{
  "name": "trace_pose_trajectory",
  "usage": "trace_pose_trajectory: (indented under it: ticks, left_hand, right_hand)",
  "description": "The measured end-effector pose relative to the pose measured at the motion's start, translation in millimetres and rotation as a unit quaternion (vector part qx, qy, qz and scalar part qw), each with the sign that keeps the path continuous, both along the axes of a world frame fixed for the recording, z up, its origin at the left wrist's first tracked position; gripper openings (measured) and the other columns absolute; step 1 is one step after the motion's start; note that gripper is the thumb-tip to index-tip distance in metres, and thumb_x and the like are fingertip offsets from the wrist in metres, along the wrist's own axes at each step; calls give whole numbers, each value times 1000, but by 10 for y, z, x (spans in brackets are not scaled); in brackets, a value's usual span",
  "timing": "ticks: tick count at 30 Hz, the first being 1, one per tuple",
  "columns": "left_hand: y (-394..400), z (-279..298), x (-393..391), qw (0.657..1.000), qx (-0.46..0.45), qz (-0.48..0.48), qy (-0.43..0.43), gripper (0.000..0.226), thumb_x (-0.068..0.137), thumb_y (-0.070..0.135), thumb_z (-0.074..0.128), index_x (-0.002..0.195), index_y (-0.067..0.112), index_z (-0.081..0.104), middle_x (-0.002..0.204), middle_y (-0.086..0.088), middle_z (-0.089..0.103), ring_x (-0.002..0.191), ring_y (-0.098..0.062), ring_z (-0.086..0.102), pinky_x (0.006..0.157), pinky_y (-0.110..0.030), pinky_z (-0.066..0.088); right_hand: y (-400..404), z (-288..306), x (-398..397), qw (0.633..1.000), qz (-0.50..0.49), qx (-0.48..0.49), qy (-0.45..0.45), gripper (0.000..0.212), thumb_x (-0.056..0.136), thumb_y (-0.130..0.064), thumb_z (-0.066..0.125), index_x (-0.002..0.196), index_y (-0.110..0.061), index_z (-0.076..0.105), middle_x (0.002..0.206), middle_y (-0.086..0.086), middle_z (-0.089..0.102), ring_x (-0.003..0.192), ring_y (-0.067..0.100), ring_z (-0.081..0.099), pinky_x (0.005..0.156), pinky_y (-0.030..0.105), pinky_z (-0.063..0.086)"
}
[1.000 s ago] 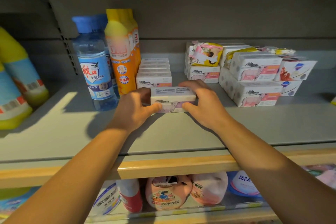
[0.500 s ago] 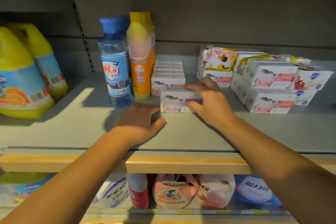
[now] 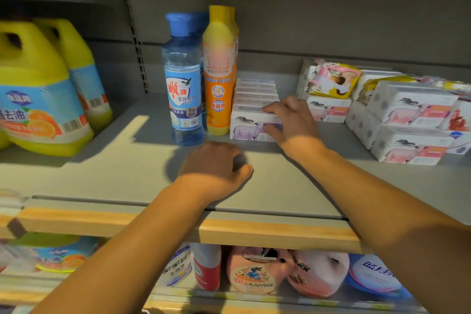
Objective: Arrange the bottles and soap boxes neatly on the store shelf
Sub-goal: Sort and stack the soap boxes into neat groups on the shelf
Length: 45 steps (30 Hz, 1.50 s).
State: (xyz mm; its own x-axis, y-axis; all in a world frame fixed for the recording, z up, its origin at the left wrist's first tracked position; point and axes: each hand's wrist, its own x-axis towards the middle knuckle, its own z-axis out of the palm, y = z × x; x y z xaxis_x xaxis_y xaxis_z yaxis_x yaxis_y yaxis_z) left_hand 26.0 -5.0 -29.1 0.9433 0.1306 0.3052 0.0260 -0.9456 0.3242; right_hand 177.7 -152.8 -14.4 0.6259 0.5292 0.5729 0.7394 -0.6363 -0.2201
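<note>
Our right hand (image 3: 293,122) has its fingers curled over the top and right end of the front soap box (image 3: 251,126), thumb low on the box's front face, so we grip it at that end. That box, white w/ a purple sheep print, sits flat on the gray shelf (image 3: 127,173) at the front of a row of like boxes (image 3: 256,92) running back toward the rear wall. Our left hand (image 3: 214,168) rests knuckles-up on the shelf just in front of the bottles, fingers loosely curled, holding nothing, apart from the box. Just left of the box stands the orange-yellow bottle (image 3: 220,69), touching or nearly touching it; next left is the clear blue-capped bottle (image 3: 183,79), w/ another blue one behind. Far left: yellow jugs (image 3: 38,89). To the right, stacked white soap packs (image 3: 407,120) and a pink-yellow wrapped pack (image 3: 334,79) on top of one stack. Lower shelf: pink pouches (image 3: 257,270), partly shaded.
</note>
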Motion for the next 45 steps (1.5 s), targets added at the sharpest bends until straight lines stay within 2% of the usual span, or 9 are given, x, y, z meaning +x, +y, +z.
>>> trace_pose_trajectory:
  ticks: [6,13,19,25,29,32,35,41,45]
  left_hand:
    - [-1,3,3,1000,0,-2,-4,27,86,51,56,90,25,61,97,2,65,92,-21,57,77,-32,48]
    - [-4,10,-6,1000,-3,-10,-15,25,85,51,57,89,27,60,95,7,64,90,-17,58,78,-32,50]
    - [0,53,89,1000,4,-18,-3,31,85,56,54,80,26,59,87,7,62,84,-15,59,75,-34,52]
    - [-157,135,329,998,-35,-45,-24,38,85,53,61,111,27,67,111,9,67,99,-12,61,83,-32,53]
    - [-206,62,379,996,17,-47,-69,29,86,51,59,94,25,68,97,13,68,82,-3,56,64,-9,41]
    - [-190,26,383,995,19,-63,-80,28,86,47,60,81,21,66,88,10,67,79,-6,57,65,-18,45]
    - [-174,27,404,993,6,-72,-89,27,85,45,61,88,20,70,94,10,68,86,-7,58,75,-25,47]
    - [-187,41,378,992,-4,-79,-95,25,84,43,63,88,19,70,95,9,68,88,-9,58,76,-28,47]
    - [-192,47,338,993,-26,-80,-86,22,84,41,67,92,21,71,97,10,69,90,-8,59,78,-27,48]
  right_hand:
    - [20,-19,-1,1000,-1,4,1,39,87,-25,71,125,-17,63,113,8,51,112,28,42,91,27,33]
    - [-200,118,-13,999,11,-17,49,52,90,-39,67,138,-25,53,130,2,49,123,23,40,98,26,31]
    - [-670,398,328,995,-99,-2,30,58,87,-35,67,140,-19,49,140,8,45,129,32,42,101,36,38]
    - [-842,641,743,983,-177,-44,0,65,85,-30,69,143,-17,43,139,11,46,128,36,41,99,47,44]
    - [-820,767,996,973,-207,-104,-11,68,86,-28,70,144,-15,38,143,14,46,130,37,41,108,46,38]
    - [-751,774,1113,961,-233,-148,-15,68,86,-24,68,145,-14,35,145,15,44,133,36,40,113,46,32]
    - [-706,763,1118,958,-249,-131,-49,58,88,-13,65,141,-9,41,140,17,46,129,35,41,108,44,38]
    - [-727,787,907,982,-180,-55,-32,43,89,-20,66,130,-12,56,128,9,44,113,29,52,91,44,52]
    - [-780,749,549,991,-129,22,-29,43,81,-21,66,123,-18,60,122,9,54,110,31,55,84,34,46]
